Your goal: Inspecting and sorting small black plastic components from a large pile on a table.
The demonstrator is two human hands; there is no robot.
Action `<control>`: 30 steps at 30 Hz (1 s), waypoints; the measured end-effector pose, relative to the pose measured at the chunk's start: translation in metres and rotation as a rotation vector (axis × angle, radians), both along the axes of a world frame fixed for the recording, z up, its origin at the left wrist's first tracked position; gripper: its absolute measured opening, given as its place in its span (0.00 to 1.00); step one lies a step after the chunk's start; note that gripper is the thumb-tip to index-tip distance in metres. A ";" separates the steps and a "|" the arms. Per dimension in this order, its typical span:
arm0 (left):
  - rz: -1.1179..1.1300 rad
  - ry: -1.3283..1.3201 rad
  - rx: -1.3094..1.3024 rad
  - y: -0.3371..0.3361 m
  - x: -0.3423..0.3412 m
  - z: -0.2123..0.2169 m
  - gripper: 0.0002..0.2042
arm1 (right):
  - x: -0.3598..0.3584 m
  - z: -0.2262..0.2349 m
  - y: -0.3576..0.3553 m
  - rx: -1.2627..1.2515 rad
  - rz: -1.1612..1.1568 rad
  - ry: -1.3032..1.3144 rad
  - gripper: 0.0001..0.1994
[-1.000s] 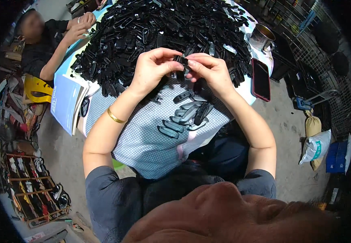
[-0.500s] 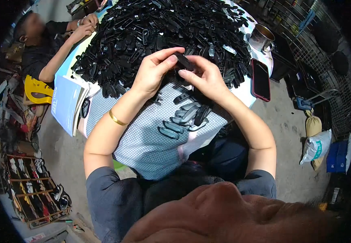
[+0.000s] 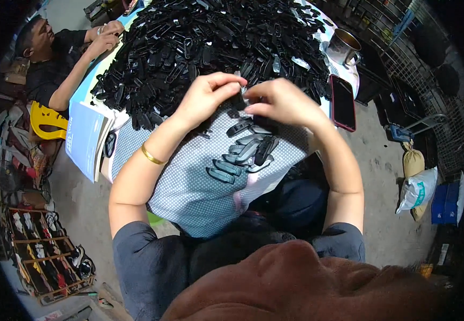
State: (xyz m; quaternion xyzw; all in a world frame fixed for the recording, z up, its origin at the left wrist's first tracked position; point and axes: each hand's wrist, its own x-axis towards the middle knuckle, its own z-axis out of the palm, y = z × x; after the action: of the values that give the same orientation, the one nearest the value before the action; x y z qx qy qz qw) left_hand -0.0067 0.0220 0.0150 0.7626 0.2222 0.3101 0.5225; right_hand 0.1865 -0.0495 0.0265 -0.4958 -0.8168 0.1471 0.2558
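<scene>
Over the near edge of the heap, my left hand [image 3: 208, 100] pinches a small black plastic piece [image 3: 237, 102] between thumb and fingers. My right hand [image 3: 283, 104] is just to the right of it, slightly blurred. Its fingers are bent and stand apart from the thumb, with nothing visible between them. Below my hands, several grey and black elongated plastic pieces [image 3: 224, 170] lie in a loose row on the dotted cloth [image 3: 189, 184]. Beyond them rises a large heap of black plastic pieces [image 3: 189, 48].
A phone [image 3: 343, 102] lies at the table's right edge, near a metal mug [image 3: 343, 47]. On the left are a blue-covered book [image 3: 86, 140] and a yellow plastic stool [image 3: 47, 122]. Another person [image 3: 55, 64] works at the far left. Bags [image 3: 419, 190] stand on the floor at right.
My right hand has shifted slightly right, its back turning upward and its fingers parting from the piece. My left hand has lowered a little, still holding the black piece.
</scene>
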 end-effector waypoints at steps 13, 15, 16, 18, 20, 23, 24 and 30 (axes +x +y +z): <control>-0.071 0.445 0.516 -0.022 0.017 -0.007 0.10 | 0.058 -0.001 0.062 0.536 -0.404 -0.113 0.08; -0.074 0.353 0.686 -0.020 0.020 -0.008 0.10 | 0.058 0.004 0.074 0.513 -0.438 -0.074 0.09; -0.084 0.261 0.859 -0.021 0.024 -0.007 0.12 | 0.058 0.005 0.081 0.515 -0.438 -0.073 0.09; -0.168 0.360 0.857 -0.022 0.026 -0.008 0.14 | 0.054 0.009 0.097 0.555 -0.448 -0.119 0.11; -0.149 0.384 0.947 -0.020 0.027 -0.009 0.13 | 0.049 0.006 0.115 0.578 -0.469 -0.222 0.14; -0.157 0.334 0.951 -0.018 0.026 -0.014 0.12 | 0.049 0.003 0.139 0.628 -0.453 -0.217 0.15; -0.165 0.266 0.952 -0.017 0.027 -0.016 0.12 | 0.053 0.002 0.147 0.608 -0.461 -0.312 0.13; 0.033 0.128 0.530 -0.016 0.016 -0.015 0.12 | 0.040 0.021 0.132 0.585 -0.460 -0.335 0.10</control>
State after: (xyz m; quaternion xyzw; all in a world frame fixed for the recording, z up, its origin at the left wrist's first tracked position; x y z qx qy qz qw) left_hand 0.0091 0.0064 0.0004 0.8871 0.1781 0.3170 0.2844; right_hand 0.2267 0.0822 0.0472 -0.5888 -0.7224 -0.2353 0.2757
